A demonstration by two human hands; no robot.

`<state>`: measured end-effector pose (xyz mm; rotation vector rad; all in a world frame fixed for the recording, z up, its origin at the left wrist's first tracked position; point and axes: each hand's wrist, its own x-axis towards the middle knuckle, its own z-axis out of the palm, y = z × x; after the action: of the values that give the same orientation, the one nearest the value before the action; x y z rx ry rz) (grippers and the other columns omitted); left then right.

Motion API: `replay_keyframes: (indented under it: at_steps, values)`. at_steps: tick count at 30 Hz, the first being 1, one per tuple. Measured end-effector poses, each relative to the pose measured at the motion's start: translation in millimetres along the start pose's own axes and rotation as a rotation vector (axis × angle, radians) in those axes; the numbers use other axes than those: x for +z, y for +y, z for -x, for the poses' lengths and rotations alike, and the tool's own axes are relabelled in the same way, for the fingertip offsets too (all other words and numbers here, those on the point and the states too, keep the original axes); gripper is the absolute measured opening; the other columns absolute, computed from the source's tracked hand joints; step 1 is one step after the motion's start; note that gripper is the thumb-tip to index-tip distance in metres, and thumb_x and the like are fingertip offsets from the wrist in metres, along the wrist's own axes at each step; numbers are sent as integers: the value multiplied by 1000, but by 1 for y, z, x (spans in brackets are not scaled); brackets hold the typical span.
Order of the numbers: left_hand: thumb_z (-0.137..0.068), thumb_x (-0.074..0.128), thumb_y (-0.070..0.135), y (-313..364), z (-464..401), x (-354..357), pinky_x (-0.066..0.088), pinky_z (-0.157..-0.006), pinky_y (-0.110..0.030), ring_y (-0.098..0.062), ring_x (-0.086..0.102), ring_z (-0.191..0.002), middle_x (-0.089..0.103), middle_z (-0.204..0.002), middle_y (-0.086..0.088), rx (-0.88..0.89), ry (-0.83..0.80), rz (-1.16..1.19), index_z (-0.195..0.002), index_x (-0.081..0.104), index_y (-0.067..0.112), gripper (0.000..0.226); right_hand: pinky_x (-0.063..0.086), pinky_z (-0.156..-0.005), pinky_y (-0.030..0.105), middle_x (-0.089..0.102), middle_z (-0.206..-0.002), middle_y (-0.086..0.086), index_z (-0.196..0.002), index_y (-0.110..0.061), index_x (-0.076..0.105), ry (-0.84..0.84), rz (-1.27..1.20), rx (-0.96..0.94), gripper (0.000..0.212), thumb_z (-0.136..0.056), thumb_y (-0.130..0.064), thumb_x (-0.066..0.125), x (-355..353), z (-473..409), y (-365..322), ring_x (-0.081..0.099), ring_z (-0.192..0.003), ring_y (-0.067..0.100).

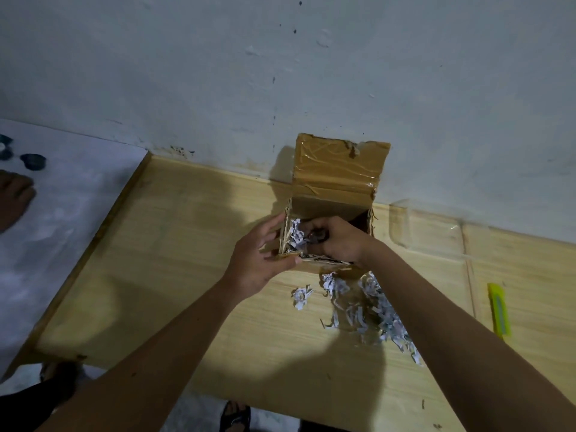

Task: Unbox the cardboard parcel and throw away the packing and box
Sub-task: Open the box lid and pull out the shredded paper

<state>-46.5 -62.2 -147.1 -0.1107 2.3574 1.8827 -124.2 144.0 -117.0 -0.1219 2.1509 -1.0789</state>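
Observation:
A brown cardboard box (338, 182) stands on the wooden table against the wall, its taped lid flap folded up and back. Shredded white paper packing (295, 236) fills its left side. My left hand (258, 258) grips the box's front left corner, thumb on the front rim. My right hand (338, 240) reaches down inside the box, fingers curled around something dark among the shreds; what it is cannot be made out. A heap of shredded paper (371, 310) lies on the table in front of the box, partly under my right forearm.
A yellow utility knife (499, 310) lies at the right on the light wooden table (174, 275). Clear tape strips (427, 226) stick to the table by the wall. Another person's foot (14, 198) and dark small objects (33, 162) are on the pale floor at left.

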Motion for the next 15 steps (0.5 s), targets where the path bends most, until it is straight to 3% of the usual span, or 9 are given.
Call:
replay_keyframes:
  at_steps: [4, 6, 8, 10, 13, 15]
  values:
    - [-69, 96, 21, 0, -1, -3, 52, -84, -7, -7, 56, -134, 58, -149, 9, 12, -3, -21, -149, 50, 40, 95, 54, -103, 36, 75, -119, -4, -130, -27, 70, 132, 145, -132, 43, -88, -27, 81, -6, 9, -10, 70, -109, 14]
    - [-69, 96, 22, 1, 0, -3, 53, -86, -11, -8, 55, -135, 58, -149, 10, 16, -2, -21, -148, 50, 42, 94, 52, -106, 36, 74, -124, -5, -134, -31, 67, 150, 245, -141, 46, -90, -37, 77, -13, 16, -15, 68, -114, 16]
    - [-69, 96, 23, 1, 0, -3, 54, -92, -22, -9, 55, -136, 58, -148, 11, 17, -3, -21, -148, 50, 44, 94, 48, -110, 34, 69, -134, -3, -143, -32, 59, 62, 326, -116, 54, -92, -40, 74, -15, 19, -18, 64, -123, 19]
    - [-69, 96, 23, 0, 0, -2, 55, -96, -29, -10, 56, -136, 59, -148, 10, 17, -7, -19, -147, 50, 45, 93, 45, -111, 32, 65, -141, -1, -150, -30, 52, -28, 418, -112, 60, -93, -36, 73, -12, 14, -19, 60, -129, 22]
    - [-70, 96, 23, 1, 0, -3, 53, -92, -21, -8, 55, -136, 59, -148, 11, 16, -11, -37, -148, 49, 44, 94, 42, -116, 38, 47, -154, 2, -156, -29, 44, -118, 497, -126, 69, -94, -18, 71, -8, -1, -16, 49, -138, 26]
    - [-70, 96, 23, 1, 0, -4, 52, -91, -18, -8, 55, -136, 58, -148, 11, 18, -13, -47, -149, 48, 44, 94, 42, -116, 38, 40, -152, 0, -152, -31, 50, -144, 487, -132, 69, -91, -6, 69, -8, -8, -10, 47, -137, 25]
